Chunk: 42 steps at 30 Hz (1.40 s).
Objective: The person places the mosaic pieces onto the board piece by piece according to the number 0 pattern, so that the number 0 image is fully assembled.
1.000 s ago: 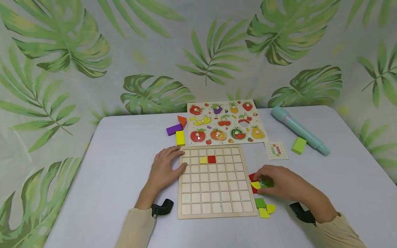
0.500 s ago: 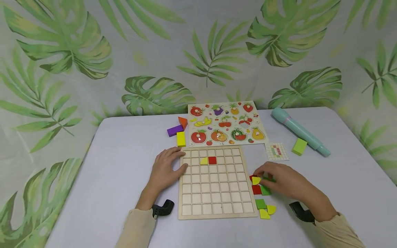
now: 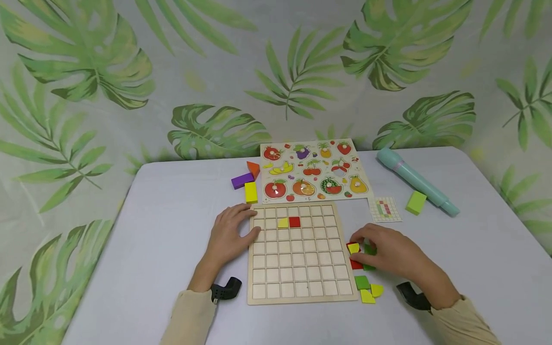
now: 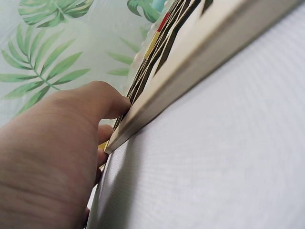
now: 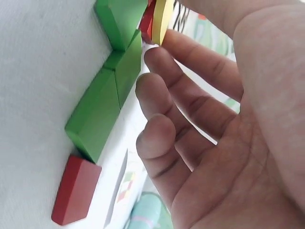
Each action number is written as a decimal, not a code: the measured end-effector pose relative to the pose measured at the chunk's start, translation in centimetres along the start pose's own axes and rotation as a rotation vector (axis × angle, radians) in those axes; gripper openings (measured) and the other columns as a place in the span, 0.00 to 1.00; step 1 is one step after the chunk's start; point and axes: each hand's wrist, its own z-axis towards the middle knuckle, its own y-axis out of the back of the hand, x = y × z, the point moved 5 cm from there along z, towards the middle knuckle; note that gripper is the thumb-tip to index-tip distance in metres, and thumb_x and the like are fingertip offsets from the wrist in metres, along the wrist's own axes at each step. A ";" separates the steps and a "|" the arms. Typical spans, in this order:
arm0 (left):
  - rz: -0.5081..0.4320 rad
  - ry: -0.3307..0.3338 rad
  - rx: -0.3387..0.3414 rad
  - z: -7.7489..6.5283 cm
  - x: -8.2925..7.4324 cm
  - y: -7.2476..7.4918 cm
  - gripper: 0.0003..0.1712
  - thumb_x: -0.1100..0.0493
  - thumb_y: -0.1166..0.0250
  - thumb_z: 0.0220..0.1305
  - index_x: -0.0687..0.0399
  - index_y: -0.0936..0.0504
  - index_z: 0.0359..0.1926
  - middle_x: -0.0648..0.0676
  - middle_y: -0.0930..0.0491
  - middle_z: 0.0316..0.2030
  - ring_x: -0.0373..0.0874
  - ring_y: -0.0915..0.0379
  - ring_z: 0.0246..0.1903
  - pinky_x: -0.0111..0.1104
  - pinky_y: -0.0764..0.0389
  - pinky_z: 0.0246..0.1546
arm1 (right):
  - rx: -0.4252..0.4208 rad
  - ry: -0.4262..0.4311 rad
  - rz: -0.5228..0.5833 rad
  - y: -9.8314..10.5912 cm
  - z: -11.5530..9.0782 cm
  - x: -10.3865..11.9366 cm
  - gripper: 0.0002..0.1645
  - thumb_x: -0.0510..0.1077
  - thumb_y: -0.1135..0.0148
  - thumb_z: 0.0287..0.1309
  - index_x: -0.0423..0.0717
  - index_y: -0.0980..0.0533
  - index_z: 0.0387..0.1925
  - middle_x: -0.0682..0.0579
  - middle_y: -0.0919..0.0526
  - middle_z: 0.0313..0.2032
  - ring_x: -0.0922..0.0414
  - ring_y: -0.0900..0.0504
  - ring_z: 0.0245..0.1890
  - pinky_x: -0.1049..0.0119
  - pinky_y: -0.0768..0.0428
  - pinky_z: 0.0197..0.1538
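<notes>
My left hand rests at the left edge of a wooden grid board, its thumb over the rim and its other fingers along the side. In the board's second row sit a yellow tile and a red square tile. Right of the board, my right hand pinches a yellow rounded tile between thumb and index finger, over a red tile. The right wrist view shows its other fingers loosely bent beside green tiles and another red tile.
Nearer me lie a green tile and yellow tiles. Behind the board are a fruit puzzle, a pattern card, a teal tube, a lime block, and yellow, purple and orange blocks.
The yellow rounded tile has shifted away from me and slightly left with my right fingers, over the far red tile. The near red and green tiles show more now. My left hand keeps its place.
</notes>
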 end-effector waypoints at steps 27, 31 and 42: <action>-0.005 0.005 -0.006 -0.1 0.3 0.0 0.23 0.49 0.29 0.64 0.52 0.15 0.58 0.55 0.22 0.66 0.54 0.32 0.69 0.54 0.41 0.76 | -0.019 0.009 0.047 0.5 5.1 2.3 0.18 0.51 0.24 0.58 0.54 0.16 0.49 0.57 0.18 0.43 0.61 0.28 0.32 0.68 0.27 0.32; 0.000 -0.002 -0.009 0.0 0.3 -0.1 0.23 0.49 0.29 0.64 0.52 0.15 0.58 0.55 0.22 0.65 0.54 0.32 0.69 0.54 0.41 0.76 | -0.007 0.023 0.070 0.3 6.3 2.8 0.18 0.49 0.25 0.59 0.53 0.17 0.50 0.56 0.18 0.42 0.60 0.28 0.30 0.67 0.27 0.31; 0.003 -0.003 -0.010 0.0 0.2 0.0 0.23 0.50 0.29 0.64 0.52 0.15 0.57 0.55 0.22 0.65 0.53 0.32 0.69 0.54 0.41 0.76 | 0.009 0.093 0.093 -0.7 8.9 4.3 0.18 0.49 0.25 0.59 0.54 0.16 0.51 0.56 0.15 0.44 0.58 0.24 0.34 0.64 0.26 0.38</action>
